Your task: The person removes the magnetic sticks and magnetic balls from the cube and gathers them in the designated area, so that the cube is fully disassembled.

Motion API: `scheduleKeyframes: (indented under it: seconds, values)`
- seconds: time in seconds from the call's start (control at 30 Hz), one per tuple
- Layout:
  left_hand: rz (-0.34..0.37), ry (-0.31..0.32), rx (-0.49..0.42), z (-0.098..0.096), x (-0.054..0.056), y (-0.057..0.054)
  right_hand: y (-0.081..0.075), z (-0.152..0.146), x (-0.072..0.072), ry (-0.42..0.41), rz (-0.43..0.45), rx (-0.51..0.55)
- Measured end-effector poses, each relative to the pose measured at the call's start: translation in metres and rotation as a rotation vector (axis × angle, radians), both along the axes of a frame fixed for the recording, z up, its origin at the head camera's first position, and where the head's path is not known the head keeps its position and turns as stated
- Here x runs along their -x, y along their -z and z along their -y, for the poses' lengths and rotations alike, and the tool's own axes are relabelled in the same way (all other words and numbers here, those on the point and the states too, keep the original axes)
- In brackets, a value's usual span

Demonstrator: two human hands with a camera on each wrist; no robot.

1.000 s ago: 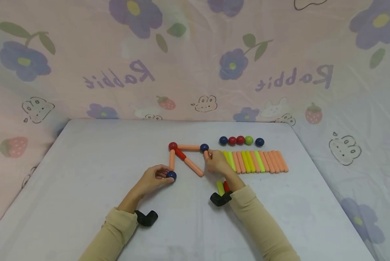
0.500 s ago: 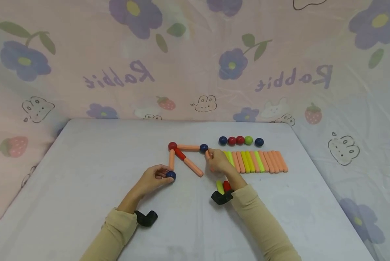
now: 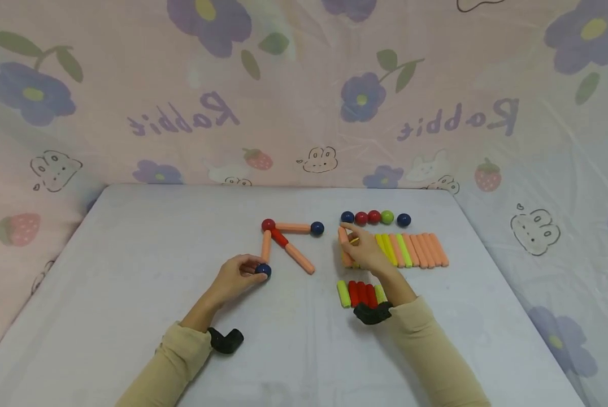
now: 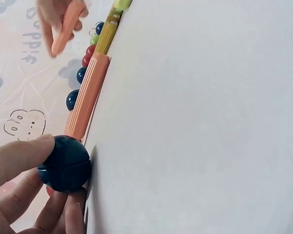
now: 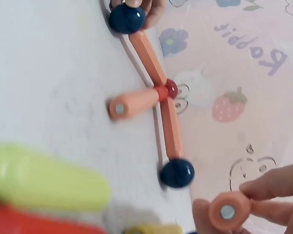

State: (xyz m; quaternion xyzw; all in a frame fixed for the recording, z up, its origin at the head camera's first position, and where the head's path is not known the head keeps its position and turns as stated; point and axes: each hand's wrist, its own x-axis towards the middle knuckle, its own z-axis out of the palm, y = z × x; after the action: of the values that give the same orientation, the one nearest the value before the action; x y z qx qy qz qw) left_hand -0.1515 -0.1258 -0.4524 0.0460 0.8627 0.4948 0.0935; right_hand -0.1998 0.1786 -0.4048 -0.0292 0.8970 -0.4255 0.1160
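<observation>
My left hand (image 3: pixel 239 278) pinches a dark blue ball (image 3: pixel 264 271) at the near end of an orange stick (image 3: pixel 266 246). That stick runs back to a red ball (image 3: pixel 268 225). Two more arms leave the red ball: an orange stick (image 3: pixel 292 228) ending in a blue ball (image 3: pixel 317 228), and a red stick (image 3: pixel 279 238) joined to an orange stick (image 3: pixel 301 259). My right hand (image 3: pixel 366 249) holds a loose orange stick (image 5: pixel 229 211) between thumb and fingers, apart from the blue ball. A silvery disc shows in its end.
A row of orange, yellow and green sticks (image 3: pixel 422 251) lies partly behind my right hand. Beyond it are several balls (image 3: pixel 374 217) in a line. Short red and green sticks (image 3: pixel 361 294) lie nearer, beside the black wrist mount (image 3: pixel 372 312). A patterned curtain (image 3: pixel 304 102) surrounds the white table.
My right hand has moved right, away from the right-hand blue ball, taking the orange stick along. More of the short sticks is uncovered. My left hand stays on its ball.
</observation>
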Motion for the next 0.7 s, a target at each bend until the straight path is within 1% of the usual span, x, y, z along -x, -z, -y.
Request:
scheduleKeyframes:
  seconds: [0.13, 0.2, 0.37, 0.53, 0.7]
  values:
    - [0.01, -0.044, 0.018, 0.002, -0.002, -0.002, -0.002, -0.028, -0.005, 0.005, -0.005, 0.04]
    - [0.012, -0.043, 0.021, 0.004, -0.004, -0.004, -0.002, -0.042, -0.008, 0.02, -0.009, 0.044]
    - [0.005, -0.039, 0.027, 0.01, -0.008, -0.003, -0.005, -0.079, -0.017, 0.117, -0.012, 0.034]
    - [0.024, -0.032, 0.005, 0.016, -0.011, 0.0, -0.006, -0.113, -0.025, 0.199, -0.07, 0.008]
    - [0.038, -0.004, -0.011, 0.016, -0.008, 0.0, -0.004, -0.145, -0.027, 0.286, -0.089, -0.029]
